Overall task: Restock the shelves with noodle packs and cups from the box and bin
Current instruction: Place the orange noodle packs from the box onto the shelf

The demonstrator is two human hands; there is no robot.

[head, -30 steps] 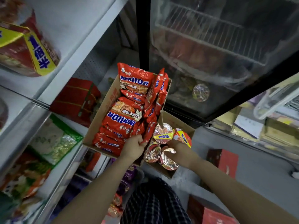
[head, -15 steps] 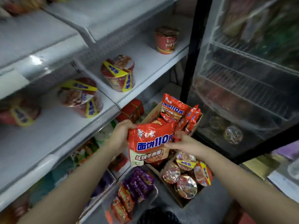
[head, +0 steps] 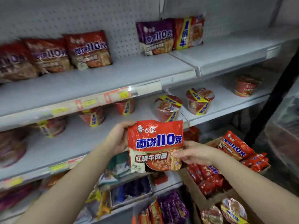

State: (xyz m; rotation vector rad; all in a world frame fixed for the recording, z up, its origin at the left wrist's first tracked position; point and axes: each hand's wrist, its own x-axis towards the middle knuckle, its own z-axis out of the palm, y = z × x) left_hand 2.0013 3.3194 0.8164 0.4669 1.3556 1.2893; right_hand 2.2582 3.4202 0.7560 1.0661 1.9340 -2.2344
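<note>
A red noodle pack [head: 155, 143] with blue lettering is held upright in front of the shelves. My left hand [head: 119, 138] grips its upper left edge, thumb on the front. My right hand [head: 195, 153] pinches its lower right side. The cardboard box [head: 208, 198] at the lower right holds more red noodle packs [head: 233, 147] and noodle cups [head: 233, 209]. On the upper shelf [head: 113, 76] several red packs [head: 88, 49] lean against the back panel. The shelf below [head: 68, 143] carries red noodle cups [head: 167, 107].
A purple pack [head: 154, 37] and a red-yellow pack [head: 188, 32] stand on the right upper shelf section [head: 226, 52]. Purple and red packs [head: 163, 207] fill a bin at the bottom. A black-framed fridge [head: 281, 97] stands at the right edge.
Both hands have lifted the red noodle pack out of the box and up to shelf height. The view has swung up from the box to the shelves.
</note>
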